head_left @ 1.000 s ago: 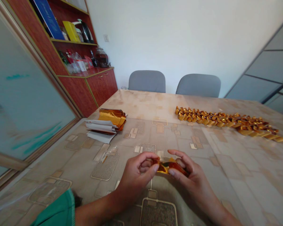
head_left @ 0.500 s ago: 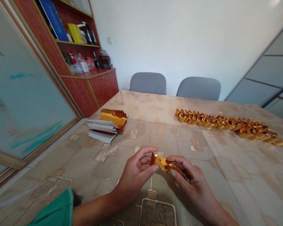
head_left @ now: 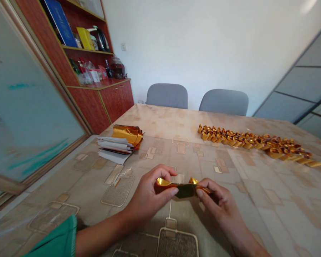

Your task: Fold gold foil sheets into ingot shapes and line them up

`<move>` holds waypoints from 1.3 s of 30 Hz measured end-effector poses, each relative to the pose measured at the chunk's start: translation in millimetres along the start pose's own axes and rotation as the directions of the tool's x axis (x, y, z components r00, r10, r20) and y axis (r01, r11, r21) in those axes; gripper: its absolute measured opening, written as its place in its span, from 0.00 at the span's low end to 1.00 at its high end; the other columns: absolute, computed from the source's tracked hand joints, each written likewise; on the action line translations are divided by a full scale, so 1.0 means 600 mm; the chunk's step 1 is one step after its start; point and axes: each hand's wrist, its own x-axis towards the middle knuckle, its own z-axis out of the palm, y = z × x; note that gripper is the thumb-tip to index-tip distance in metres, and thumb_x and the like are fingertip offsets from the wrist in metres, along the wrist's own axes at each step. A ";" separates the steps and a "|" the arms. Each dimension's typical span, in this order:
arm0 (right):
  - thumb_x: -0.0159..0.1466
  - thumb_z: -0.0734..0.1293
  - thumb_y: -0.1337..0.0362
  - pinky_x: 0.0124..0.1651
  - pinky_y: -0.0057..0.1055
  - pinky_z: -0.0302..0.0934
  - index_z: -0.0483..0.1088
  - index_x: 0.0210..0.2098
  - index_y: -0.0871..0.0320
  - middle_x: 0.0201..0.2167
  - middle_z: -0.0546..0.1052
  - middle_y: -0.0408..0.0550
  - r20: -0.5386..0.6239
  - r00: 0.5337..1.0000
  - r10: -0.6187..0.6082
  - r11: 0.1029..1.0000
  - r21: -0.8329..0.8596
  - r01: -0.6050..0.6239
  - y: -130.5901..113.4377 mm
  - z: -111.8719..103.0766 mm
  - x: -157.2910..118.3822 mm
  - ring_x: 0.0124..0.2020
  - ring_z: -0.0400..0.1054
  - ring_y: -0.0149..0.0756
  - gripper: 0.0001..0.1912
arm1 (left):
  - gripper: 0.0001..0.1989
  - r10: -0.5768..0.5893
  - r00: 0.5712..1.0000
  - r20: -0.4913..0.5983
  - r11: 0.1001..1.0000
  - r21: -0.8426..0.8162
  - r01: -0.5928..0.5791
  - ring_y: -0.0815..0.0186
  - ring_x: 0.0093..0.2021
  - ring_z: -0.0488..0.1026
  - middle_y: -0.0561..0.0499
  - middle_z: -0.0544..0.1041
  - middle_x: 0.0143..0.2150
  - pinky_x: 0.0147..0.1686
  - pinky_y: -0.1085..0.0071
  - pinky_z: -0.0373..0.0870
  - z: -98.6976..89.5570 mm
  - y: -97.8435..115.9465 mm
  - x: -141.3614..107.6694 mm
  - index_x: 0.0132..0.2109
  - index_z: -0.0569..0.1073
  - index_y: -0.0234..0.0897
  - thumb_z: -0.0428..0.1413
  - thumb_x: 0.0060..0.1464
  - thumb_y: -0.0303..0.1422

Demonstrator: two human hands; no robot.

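Note:
A folded piece of gold foil paper [head_left: 186, 191], shaped like a small boat with raised ends, is held above the table. My left hand [head_left: 155, 189] pinches its left end, thumb in front and fingers behind. At the other end, my right hand [head_left: 216, 198] grips it between thumb and fingers. The side facing me looks dark and flat, while bright gold curls show at the top. Farther off to the right lie rows of folded gold paper pieces [head_left: 246, 137]. A stack of gold and white paper sheets [head_left: 127, 137] rests at the left.
A patterned cloth covers the table [head_left: 155, 228]. Two grey chairs [head_left: 167, 95] stand at its far side, before a white wall. On the left are a red-brown cabinet [head_left: 115, 98] with bottles and a kettle, and a frosted glass sliding door [head_left: 29, 107].
The gold paper has turned in my hands, so its flat dark side now faces me and it looks straighter. Both hands stay on its ends. The view has shifted slightly.

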 end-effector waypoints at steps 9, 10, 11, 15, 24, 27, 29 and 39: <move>0.65 0.64 0.68 0.46 0.44 0.66 0.77 0.39 0.51 0.49 0.76 0.53 0.144 0.902 -0.406 0.747 -0.517 0.419 -0.003 -0.029 0.016 0.47 0.68 0.47 0.10 | 0.12 0.339 0.883 0.325 0.809 0.379 -0.450 0.62 0.42 0.74 0.49 0.81 0.40 0.47 0.64 0.67 -0.046 -0.012 0.021 0.31 0.72 0.39 0.49 0.61 0.24; 0.65 0.65 0.69 0.46 0.44 0.67 0.77 0.39 0.51 0.50 0.76 0.53 0.211 0.894 -0.396 0.730 -0.519 0.445 -0.003 -0.031 0.017 0.47 0.68 0.46 0.10 | 0.13 0.351 0.849 0.395 0.766 0.400 -0.502 0.62 0.42 0.74 0.48 0.81 0.40 0.48 0.63 0.67 -0.051 -0.019 0.020 0.32 0.74 0.39 0.48 0.62 0.24; 0.65 0.65 0.70 0.46 0.44 0.67 0.76 0.39 0.51 0.50 0.76 0.52 0.272 0.885 -0.377 0.724 -0.510 0.465 -0.003 -0.031 0.017 0.48 0.69 0.46 0.09 | 0.13 0.341 0.823 0.454 0.739 0.411 -0.534 0.63 0.42 0.74 0.48 0.81 0.40 0.48 0.63 0.67 -0.055 -0.026 0.017 0.34 0.75 0.39 0.48 0.62 0.24; 0.63 0.66 0.73 0.53 0.45 0.67 0.73 0.49 0.51 0.58 0.72 0.53 0.365 0.888 -0.280 0.781 -0.451 0.431 0.008 -0.025 0.010 0.53 0.68 0.46 0.16 | 0.14 0.282 0.754 0.593 0.676 0.434 -0.595 0.62 0.43 0.76 0.47 0.81 0.40 0.48 0.65 0.66 -0.059 -0.046 0.000 0.43 0.77 0.40 0.46 0.64 0.25; 0.64 0.66 0.70 0.45 0.41 0.65 0.67 0.58 0.50 0.46 0.78 0.52 0.397 0.875 -0.276 0.827 -0.366 0.427 0.013 -0.013 0.003 0.44 0.70 0.44 0.23 | 0.14 0.272 0.736 0.620 0.628 0.465 -0.624 0.60 0.42 0.74 0.47 0.80 0.42 0.54 0.59 0.64 -0.045 -0.027 -0.031 0.49 0.76 0.43 0.49 0.63 0.26; 0.68 0.64 0.67 0.40 0.37 0.63 0.74 0.45 0.52 0.39 0.79 0.49 0.413 0.863 -0.290 0.810 -0.375 0.451 -0.005 -0.014 0.009 0.39 0.69 0.41 0.09 | 0.14 0.233 0.755 0.613 0.617 0.507 -0.602 0.61 0.38 0.72 0.48 0.78 0.38 0.59 0.54 0.59 -0.032 -0.019 -0.038 0.49 0.75 0.43 0.49 0.62 0.26; 0.69 0.64 0.66 0.39 0.37 0.62 0.75 0.43 0.52 0.38 0.79 0.48 0.407 0.868 -0.283 0.802 -0.395 0.447 -0.012 -0.015 0.011 0.38 0.68 0.41 0.08 | 0.13 0.201 0.743 0.638 0.581 0.533 -0.615 0.61 0.35 0.70 0.47 0.75 0.35 0.53 0.56 0.64 -0.024 -0.016 -0.038 0.47 0.74 0.40 0.48 0.61 0.25; 0.69 0.64 0.66 0.41 0.38 0.59 0.71 0.37 0.56 0.35 0.74 0.48 0.465 0.873 -0.149 0.762 -0.508 0.401 0.002 0.000 0.003 0.38 0.66 0.41 0.04 | 0.11 0.106 0.719 0.687 0.619 0.520 -0.588 0.60 0.41 0.70 0.46 0.75 0.41 0.40 0.67 0.66 -0.023 0.001 -0.017 0.44 0.75 0.39 0.50 0.60 0.25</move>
